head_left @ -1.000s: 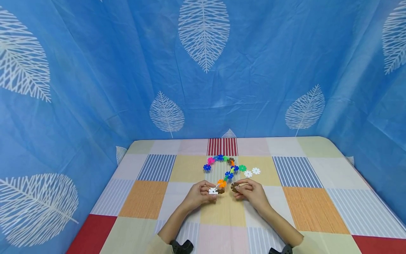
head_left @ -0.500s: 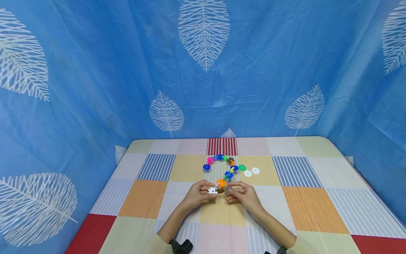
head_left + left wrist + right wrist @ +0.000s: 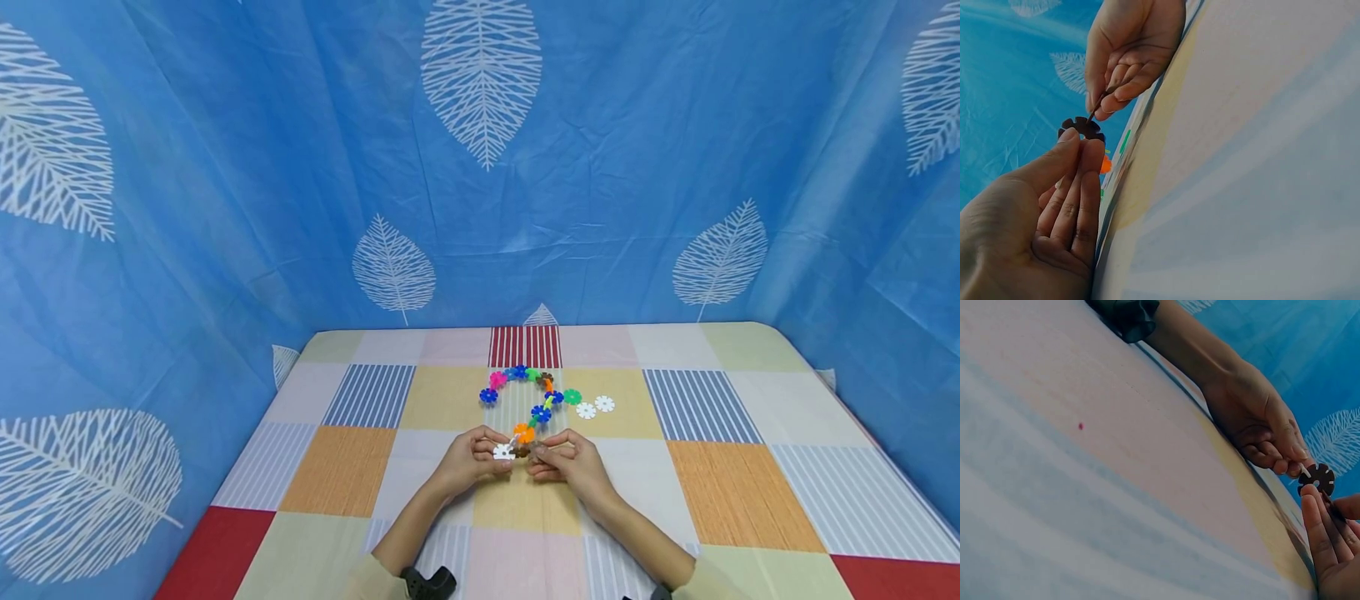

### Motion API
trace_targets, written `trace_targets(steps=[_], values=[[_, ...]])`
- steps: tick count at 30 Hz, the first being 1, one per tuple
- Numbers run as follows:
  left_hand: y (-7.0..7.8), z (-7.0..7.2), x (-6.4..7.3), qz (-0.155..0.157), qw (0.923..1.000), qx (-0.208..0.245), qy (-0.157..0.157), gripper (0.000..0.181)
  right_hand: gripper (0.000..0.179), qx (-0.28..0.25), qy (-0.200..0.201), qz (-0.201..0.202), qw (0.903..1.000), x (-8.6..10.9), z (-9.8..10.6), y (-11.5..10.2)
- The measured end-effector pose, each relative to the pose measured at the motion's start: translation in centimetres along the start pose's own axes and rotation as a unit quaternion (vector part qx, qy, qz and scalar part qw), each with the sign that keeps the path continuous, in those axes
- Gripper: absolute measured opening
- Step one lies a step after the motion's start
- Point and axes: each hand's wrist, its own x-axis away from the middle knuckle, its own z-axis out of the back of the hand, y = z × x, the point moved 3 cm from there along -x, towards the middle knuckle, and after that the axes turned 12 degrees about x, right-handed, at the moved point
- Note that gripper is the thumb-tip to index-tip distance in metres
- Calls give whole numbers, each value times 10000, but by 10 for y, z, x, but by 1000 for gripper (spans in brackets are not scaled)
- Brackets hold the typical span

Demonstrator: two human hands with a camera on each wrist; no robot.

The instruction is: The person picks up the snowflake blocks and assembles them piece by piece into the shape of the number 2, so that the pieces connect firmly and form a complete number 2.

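My left hand point(image 3: 467, 462) pinches a white notched plastic disc point(image 3: 503, 451) between thumb and fingers at the near end of a disc chain. A brown notched disc point(image 3: 1321, 477) joins that white disc. A second brown disc point(image 3: 1096, 105) is pinched edge-on by my right hand point(image 3: 579, 468), against the first brown disc's rim. Whether their slots interlock I cannot tell. From the hands the chain curves away through an orange disc point(image 3: 523, 432) and a blue disc point(image 3: 541, 413), arching round to a blue end disc point(image 3: 488, 396).
A green disc point(image 3: 572, 397) and two white discs, one nearer point(image 3: 586, 410) and one farther point(image 3: 604, 403), lie flat right of the chain. A patchwork cloth point(image 3: 720, 483) covers the table. Blue leaf-printed curtains point(image 3: 585, 167) surround its back and sides.
My right hand has moved left, bringing its brown disc up against the brown disc by my left hand. My left hand and the chain have stayed nearly still.
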Motion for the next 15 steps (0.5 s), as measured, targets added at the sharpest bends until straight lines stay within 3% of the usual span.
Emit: trace_targets(steps=[15], values=[[-3, 3, 0, -91, 10000, -35, 1, 32, 22, 172, -266, 218, 9993, -2, -5, 0]])
